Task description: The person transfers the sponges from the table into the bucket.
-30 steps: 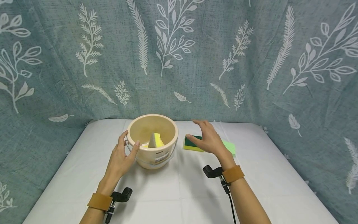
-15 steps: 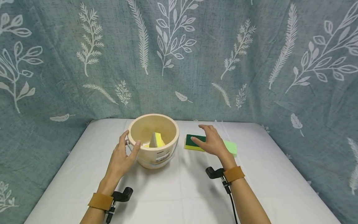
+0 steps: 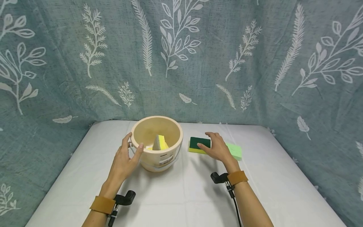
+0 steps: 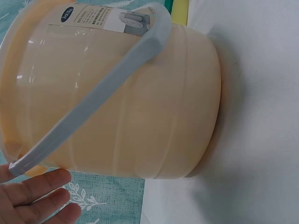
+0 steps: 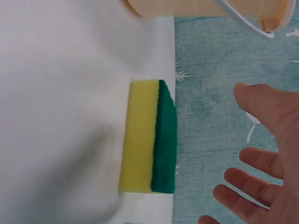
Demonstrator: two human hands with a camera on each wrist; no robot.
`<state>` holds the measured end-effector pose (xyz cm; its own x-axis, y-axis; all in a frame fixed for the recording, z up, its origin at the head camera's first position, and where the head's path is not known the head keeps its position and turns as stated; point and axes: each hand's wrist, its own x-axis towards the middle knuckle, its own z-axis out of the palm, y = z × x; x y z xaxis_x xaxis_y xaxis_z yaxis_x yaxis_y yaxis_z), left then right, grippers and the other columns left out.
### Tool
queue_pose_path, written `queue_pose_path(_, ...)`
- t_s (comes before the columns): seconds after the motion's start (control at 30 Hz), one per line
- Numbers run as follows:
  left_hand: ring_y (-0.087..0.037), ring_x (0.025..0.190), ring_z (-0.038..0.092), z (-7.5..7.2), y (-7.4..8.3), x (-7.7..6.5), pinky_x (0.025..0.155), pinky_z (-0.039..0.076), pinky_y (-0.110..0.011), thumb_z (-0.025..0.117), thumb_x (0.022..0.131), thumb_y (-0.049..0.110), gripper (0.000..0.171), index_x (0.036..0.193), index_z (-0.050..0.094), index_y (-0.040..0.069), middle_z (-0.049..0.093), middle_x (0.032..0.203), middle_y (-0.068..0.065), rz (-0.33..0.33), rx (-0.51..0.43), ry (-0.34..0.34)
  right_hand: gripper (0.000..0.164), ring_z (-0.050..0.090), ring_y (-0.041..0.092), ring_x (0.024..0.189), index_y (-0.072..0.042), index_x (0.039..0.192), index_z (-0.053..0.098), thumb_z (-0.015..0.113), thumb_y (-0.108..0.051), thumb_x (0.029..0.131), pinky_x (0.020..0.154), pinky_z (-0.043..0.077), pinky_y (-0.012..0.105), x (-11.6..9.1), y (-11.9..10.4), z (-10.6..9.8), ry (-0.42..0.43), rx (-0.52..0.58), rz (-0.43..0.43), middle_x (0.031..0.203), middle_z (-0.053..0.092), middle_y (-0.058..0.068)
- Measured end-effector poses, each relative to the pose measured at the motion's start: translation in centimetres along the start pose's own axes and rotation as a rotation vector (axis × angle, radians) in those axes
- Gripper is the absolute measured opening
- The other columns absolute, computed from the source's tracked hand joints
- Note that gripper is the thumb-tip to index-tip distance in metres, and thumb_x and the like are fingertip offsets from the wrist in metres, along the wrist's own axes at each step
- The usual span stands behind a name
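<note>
A cream bucket (image 3: 154, 160) with a grey handle (image 4: 93, 102) stands upright on the table. Inside it a yellow and grey sponge (image 3: 161, 142) leans above other pieces, mostly hidden by the rim. My left hand (image 3: 123, 162) rests against the bucket's near left side, thumb and fingers spread along its rim. To the right lies a yellow sponge with a dark green scouring side (image 5: 149, 140), that side facing up. Just above and right of this sponge hovers my right hand (image 3: 218, 149), fingers apart and holding nothing; the right wrist view shows a gap between them.
A light green sponge-like block (image 3: 234, 152) lies right of the dark green one, partly behind my right hand. White cloth (image 3: 181, 189) covers the table, and a blue-green leaf-patterned curtain (image 3: 198, 63) hangs around its back and sides.
My right hand has moved a little right and down, nearer the dark green and yellow sponge, uncovering more of it. My left hand stays at the bucket.
</note>
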<state>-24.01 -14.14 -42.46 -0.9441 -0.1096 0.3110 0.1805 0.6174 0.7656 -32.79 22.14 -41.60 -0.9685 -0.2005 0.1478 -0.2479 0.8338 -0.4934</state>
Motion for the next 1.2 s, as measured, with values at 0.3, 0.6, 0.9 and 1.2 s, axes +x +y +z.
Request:
queue_pose_path(0.3,-0.051,0.129,0.052,0.1,0.1,-0.1,0.099,0.044,-0.068,0.051,0.103,0.056,0.078,0.162,0.023,0.014,0.053,0.142,-0.033,-0.001,0.001,0.007,0.072,0.043,0.046,0.136,0.0,0.151,0.043,0.067,-0.042,0.099,0.107,0.039,0.064,0.3,0.7,0.9,-0.007,0.0,0.003,0.149,0.043,0.029)
queue_pose_path(0.6,-0.05,0.13,0.052,0.2,-0.2,-0.1,0.1,0.043,-0.068,0.052,0.102,0.056,0.079,0.162,0.025,0.013,0.054,0.141,-0.033,0.019,-0.01,0.021,0.072,0.042,0.047,0.137,0.001,0.151,0.043,0.067,-0.041,0.099,0.108,0.039,0.064,0.6,1.4,1.6,-0.011,0.009,0.021,0.151,0.042,0.03)
queue_pose_path(0.9,-0.05,0.13,0.052,0.1,-0.3,0.0,0.1,0.043,-0.068,0.053,0.102,0.056,0.078,0.162,0.025,0.014,0.053,0.142,-0.033,0.019,-0.009,0.027,0.072,0.042,0.047,0.137,0.001,0.151,0.043,0.067,-0.042,0.099,0.109,0.038,0.065,1.1,1.8,2.5,-0.012,0.008,0.031,0.15,0.041,0.03)
queue_pose_path(1.2,-0.05,0.128,0.053,0.1,-0.2,0.1,0.098,0.044,-0.068,0.053,0.103,0.054,0.077,0.162,0.026,0.013,0.054,0.14,-0.033,0.025,-0.009,0.03,0.076,0.038,0.048,0.14,0.001,0.153,0.041,0.068,-0.043,0.098,0.11,0.036,0.066,1.6,2.3,3.3,-0.039,-0.004,0.055,0.154,0.036,0.031)
